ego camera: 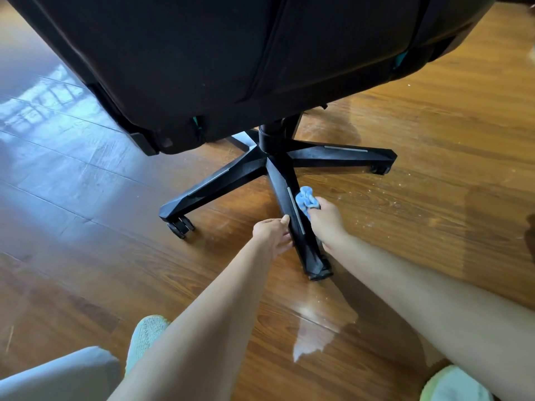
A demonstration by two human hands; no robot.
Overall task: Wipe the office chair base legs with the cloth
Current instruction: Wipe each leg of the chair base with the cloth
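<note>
A black office chair stands on a wooden floor, its star base [278, 157] showing three legs clearly. The near leg [292, 204] points toward me. My left hand [273, 234] grips that leg from its left side, thumb on top. My right hand [327, 222] holds a bunched light-blue cloth [307, 199] pressed against the leg's right side, about halfway along it. The left leg [214, 183] and the right leg [344, 154] are untouched by either hand.
The chair's black seat and back [231, 68] loom over the base and hide its far legs. Casters sit at the left [181, 225] and right [380, 169] leg ends. Dust specks lie on the floor [405, 204] to the right. My pale-green slippers [146, 337] are at the bottom.
</note>
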